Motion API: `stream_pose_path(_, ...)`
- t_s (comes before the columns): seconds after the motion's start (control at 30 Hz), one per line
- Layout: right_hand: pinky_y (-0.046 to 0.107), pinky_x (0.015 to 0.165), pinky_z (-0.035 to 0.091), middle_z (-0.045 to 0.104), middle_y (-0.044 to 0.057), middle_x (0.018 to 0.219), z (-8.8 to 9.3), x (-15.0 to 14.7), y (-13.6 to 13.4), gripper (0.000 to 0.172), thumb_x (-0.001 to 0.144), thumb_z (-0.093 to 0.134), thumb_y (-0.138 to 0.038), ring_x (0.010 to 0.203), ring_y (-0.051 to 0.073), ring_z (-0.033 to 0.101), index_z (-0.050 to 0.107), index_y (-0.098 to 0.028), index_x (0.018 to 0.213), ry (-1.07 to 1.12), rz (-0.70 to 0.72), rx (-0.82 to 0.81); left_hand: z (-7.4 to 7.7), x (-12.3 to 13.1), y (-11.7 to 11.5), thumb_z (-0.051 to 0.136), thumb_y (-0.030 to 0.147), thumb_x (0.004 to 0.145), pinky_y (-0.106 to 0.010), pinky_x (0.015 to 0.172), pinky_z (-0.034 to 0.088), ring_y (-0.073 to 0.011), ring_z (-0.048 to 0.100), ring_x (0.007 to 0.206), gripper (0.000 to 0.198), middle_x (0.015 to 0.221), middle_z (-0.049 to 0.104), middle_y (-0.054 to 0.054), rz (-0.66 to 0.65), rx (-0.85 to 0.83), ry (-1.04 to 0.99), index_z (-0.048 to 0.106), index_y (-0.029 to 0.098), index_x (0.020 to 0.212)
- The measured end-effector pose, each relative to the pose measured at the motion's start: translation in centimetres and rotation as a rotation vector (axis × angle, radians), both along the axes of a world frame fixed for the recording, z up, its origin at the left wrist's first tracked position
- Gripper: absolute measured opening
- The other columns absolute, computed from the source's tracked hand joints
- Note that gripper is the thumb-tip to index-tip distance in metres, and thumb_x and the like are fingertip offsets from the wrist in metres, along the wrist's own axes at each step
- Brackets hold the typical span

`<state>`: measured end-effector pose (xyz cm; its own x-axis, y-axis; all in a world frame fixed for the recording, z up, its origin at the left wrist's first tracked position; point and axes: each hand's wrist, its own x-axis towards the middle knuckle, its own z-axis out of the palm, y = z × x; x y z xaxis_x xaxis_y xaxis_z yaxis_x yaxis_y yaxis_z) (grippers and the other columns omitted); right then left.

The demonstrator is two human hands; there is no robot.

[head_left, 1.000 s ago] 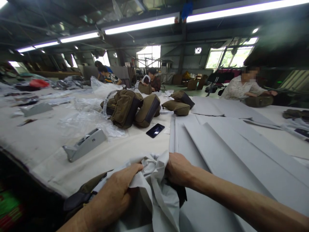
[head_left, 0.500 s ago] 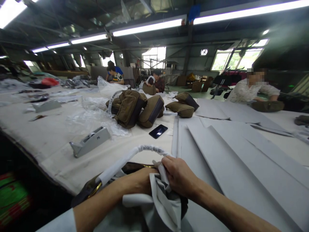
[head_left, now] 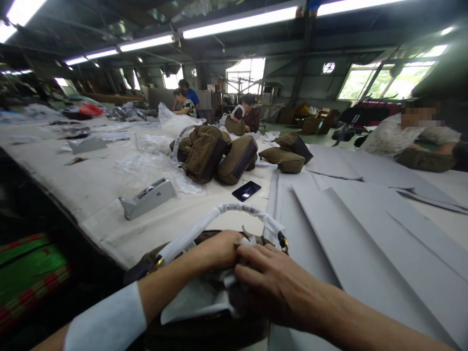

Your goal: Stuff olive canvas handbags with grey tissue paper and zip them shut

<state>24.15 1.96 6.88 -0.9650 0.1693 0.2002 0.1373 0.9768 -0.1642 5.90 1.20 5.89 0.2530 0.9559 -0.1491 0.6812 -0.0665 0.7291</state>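
Observation:
A dark olive handbag (head_left: pixel 215 334) stands before me on the table, its zipped top open. Its arched handle (head_left: pixel 239 208) is wrapped in white, with gold-coloured rings at the ends. White stuffing paper (head_left: pixel 197 309) shows in the opening, partly crumpled. My left hand (head_left: pixel 228 246) reaches over the near edge into the mouth of the bag; its fingers are hidden. My right hand (head_left: pixel 268 273) is at the right part of the opening, its bent fingers closed on the paper, the fingertips close to my left hand.
A grey tape dispenser (head_left: pixel 148 199) and a phone (head_left: pixel 246 191) lie beyond the bag. Several olive bags (head_left: pixel 204 153) stand farther back beside clear plastic (head_left: pixel 157 170). Large grey-white sheets (head_left: pixel 351 229) cover the right side. A co-worker (head_left: pixel 391 136) sits at the far right.
The paper that stuck up between my hands has gone down into the bag. My right hand has turned and lowered onto the opening. The view has shifted slightly.

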Motion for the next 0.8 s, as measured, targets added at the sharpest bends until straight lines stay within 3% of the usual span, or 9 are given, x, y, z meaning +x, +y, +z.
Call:
stream_pose_path(0.07,0.033,0.079,0.044,0.054,0.008,0.100,-0.6,0.0,0.7,0.012,0.088,0.044,-0.024,0.086,0.018,0.050,0.054,-0.018,0.091,-0.037,-0.065,-0.028,1.5,-1.8,-1.4,0.051,0.028,0.077,-0.025,0.061,0.039,-0.0164,0.054,0.067,0.014,0.070,0.060,0.000,0.066,0.039,0.104,0.058,0.016,0.074)
stream_pose_path(0.17,0.032,0.077,0.046,0.054,0.009,0.098,-0.5,0.2,1.7,0.016,0.087,0.049,-0.029,0.085,0.018,0.050,0.055,-0.017,0.093,-0.052,-0.059,-0.093,3.2,-4.3,-5.4,0.038,0.031,0.087,-0.028,0.061,0.036,-0.0163,0.051,0.064,0.022,0.068,0.056,-0.001,0.302,0.185,0.438,0.050,0.018,0.073)
stream_pose_path(0.27,0.030,0.078,0.047,0.053,0.010,0.104,0.2,0.3,2.6,0.027,0.087,0.051,-0.034,0.089,0.018,0.052,0.053,-0.016,0.107,-0.021,-0.023,-0.204,3.0,-5.4,-9.5,0.036,0.036,0.091,-0.025,0.059,0.036,-0.0134,0.050,0.060,0.031,0.066,0.054,0.001,0.160,0.188,0.463,0.048,0.019,0.068)
stream_pose_path(0.33,0.029,0.081,0.047,0.051,0.011,0.110,0.4,0.4,3.2,0.037,0.088,0.052,-0.039,0.092,0.017,0.053,0.050,-0.016,0.117,0.037,0.036,-0.262,2.0,-5.3,-10.8,0.045,0.037,0.088,-0.024,0.066,0.041,-0.0141,0.055,0.073,0.021,0.081,0.059,0.000,0.022,0.192,0.418,0.054,0.020,0.080)
stream_pose_path(0.43,0.030,0.086,0.046,0.041,0.017,0.127,0.2,1.2,3.7,0.050,0.086,0.056,-0.041,0.102,0.018,0.052,0.043,-0.014,0.125,0.222,0.094,-0.202,0.1,-4.7,-10.3,0.053,0.023,0.082,-0.028,0.085,0.042,-0.0190,0.053,0.100,0.018,0.109,0.058,-0.002,-0.085,0.219,0.391,0.056,0.023,0.100)
stream_pose_path(0.53,0.030,0.078,0.046,0.054,0.012,0.105,-0.4,2.6,3.4,0.032,0.086,0.057,-0.034,0.086,0.016,0.054,0.050,-0.014,0.109,0.368,0.073,0.068,-1.0,-4.5,-8.6,0.048,0.010,0.079,-0.033,0.089,0.042,-0.0207,0.051,0.104,0.024,0.111,0.057,-0.003,-0.086,0.199,0.380,0.057,0.022,0.098)
stream_pose_path(0.63,0.032,0.073,0.043,0.058,0.005,0.082,-0.6,3.2,2.8,0.033,0.088,0.053,-0.043,0.076,0.016,0.052,0.052,-0.013,0.104,0.208,0.101,0.191,-1.0,-4.3,-7.4,0.050,0.013,0.080,-0.033,0.091,0.042,-0.0200,0.051,0.106,0.022,0.112,0.056,-0.003,-0.104,0.194,0.325,0.057,0.023,0.099)
stream_pose_path(0.73,0.034,0.072,0.040,0.060,0.009,0.096,-0.6,2.5,2.2,0.050,0.086,0.050,-0.053,0.090,0.021,0.052,0.049,-0.013,0.115,0.014,0.107,0.204,-0.6,-3.9,-6.9,0.062,0.024,0.076,-0.036,0.094,0.041,-0.0225,0.050,0.109,0.032,0.117,0.054,-0.006,-0.111,0.168,0.341,0.054,0.022,0.107)
stream_pose_path(0.8,0.031,0.061,0.036,0.059,0.009,0.098,-0.5,1.7,1.7,0.044,0.084,0.052,-0.052,0.087,0.020,0.052,0.050,-0.015,0.109,-0.100,0.065,0.214,-0.4,-3.6,-6.9,0.068,0.026,0.070,-0.039,0.095,0.041,-0.0253,0.048,0.110,0.042,0.118,0.054,-0.007,-0.102,0.133,0.395,0.054,0.022,0.109)
